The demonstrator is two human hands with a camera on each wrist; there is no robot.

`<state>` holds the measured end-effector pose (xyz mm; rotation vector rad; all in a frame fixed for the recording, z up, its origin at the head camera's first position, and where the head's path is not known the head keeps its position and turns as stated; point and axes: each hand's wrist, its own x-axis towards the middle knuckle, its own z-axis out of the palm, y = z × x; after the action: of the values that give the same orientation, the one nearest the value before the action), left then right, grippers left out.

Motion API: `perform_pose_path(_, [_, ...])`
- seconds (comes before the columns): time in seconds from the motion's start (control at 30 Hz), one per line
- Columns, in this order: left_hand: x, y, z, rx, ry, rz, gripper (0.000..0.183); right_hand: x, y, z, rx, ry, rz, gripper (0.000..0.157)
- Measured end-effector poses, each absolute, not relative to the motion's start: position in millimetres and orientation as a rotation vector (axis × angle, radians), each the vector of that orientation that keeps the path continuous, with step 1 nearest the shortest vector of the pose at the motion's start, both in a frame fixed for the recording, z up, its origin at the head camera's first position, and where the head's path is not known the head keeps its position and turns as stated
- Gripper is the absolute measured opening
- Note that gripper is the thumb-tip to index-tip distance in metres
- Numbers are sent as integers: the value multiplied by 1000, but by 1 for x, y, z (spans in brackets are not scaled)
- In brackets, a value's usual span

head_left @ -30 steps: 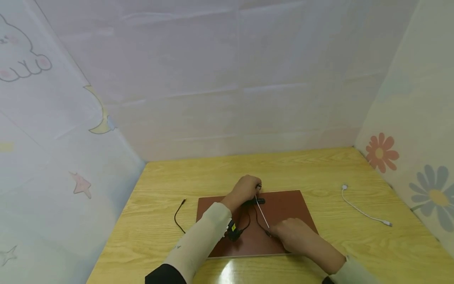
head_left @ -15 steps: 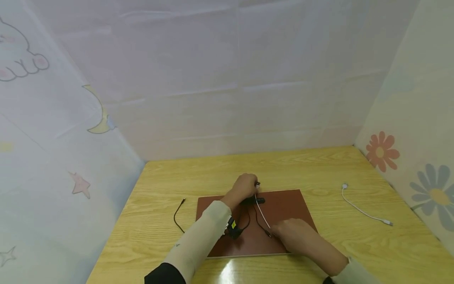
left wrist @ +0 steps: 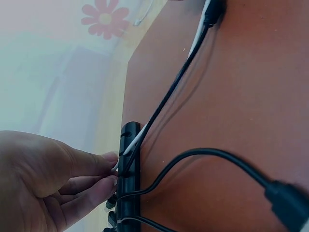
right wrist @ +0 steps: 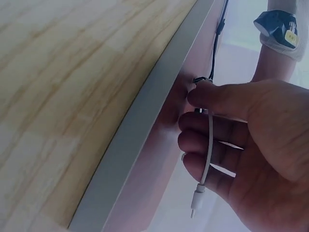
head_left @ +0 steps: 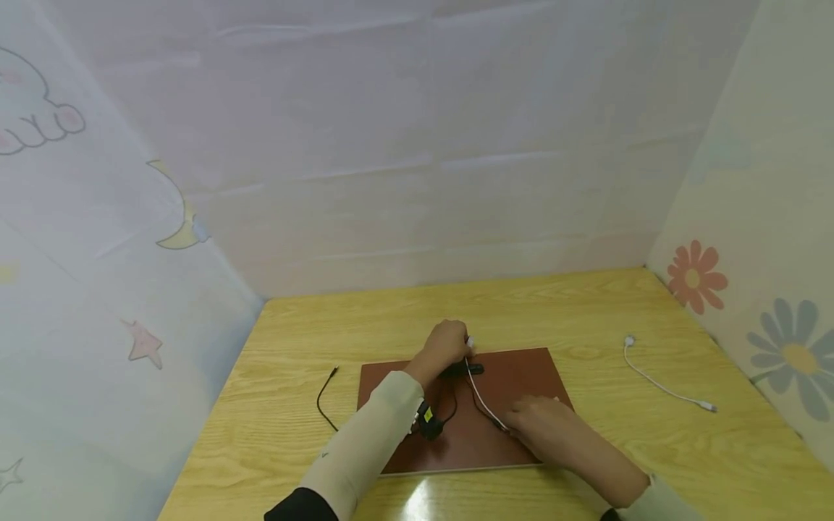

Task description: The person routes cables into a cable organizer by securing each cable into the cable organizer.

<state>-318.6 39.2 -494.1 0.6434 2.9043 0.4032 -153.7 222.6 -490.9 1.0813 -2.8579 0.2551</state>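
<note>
A slotted black cable holder [left wrist: 129, 166] lies near the far edge of the brown board [head_left: 465, 452], with black cables [left wrist: 169, 92] running through it. Across one of its slots runs a white cable [left wrist: 136, 139]. My left hand [head_left: 446, 344] pinches this white cable just behind the holder, thumb against fingers. At the board's right side, my right hand [head_left: 544, 428] holds the cable's other stretch between thumb and forefinger. In the right wrist view, the white cable [right wrist: 211, 140] hangs past the fingers, its metal plug free; a black connector shows beside the thumb.
A second white cable [head_left: 661, 383] lies on the wooden table [head_left: 293, 333] at the right. To the left of the board is a black cable end [head_left: 322, 398]. A black wrist device [head_left: 428, 421] with a yellow label sits on my left wrist. Printed cloth walls surround the table.
The white cable was nearly straight between my hands and now bows slackly. My right hand has shifted slightly. At my left fingertips a white end shows where a dark one did.
</note>
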Motion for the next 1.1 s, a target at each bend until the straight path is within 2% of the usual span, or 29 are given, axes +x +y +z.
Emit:
perform_pose_path(0.13, [-316,38,-493,639,2893,441,47,-155,227,-491,1049,-2809,179,11])
perform_pose_path(0.3, [-314,38,-492,619,2884,480,18,-155,229,-491,992,-2771,93,10])
perform_pose_path(0.33, [-313,37,-492,610,2883,487,17,-155,229,-491,983,-2765,85,11])
perform_pose_path(0.47, [-310,35,-491,579,2882,506,29,-155,228,-493,938,-2761,64,11])
perform_pose_path(0.8, [-301,25,-488,569,2898,569,29,-155,225,-492,752,-2857,13,8])
perform_pose_path(1.1, [-290,12,-491,650,2865,700,25,-152,224,-493,657,-2889,28,11])
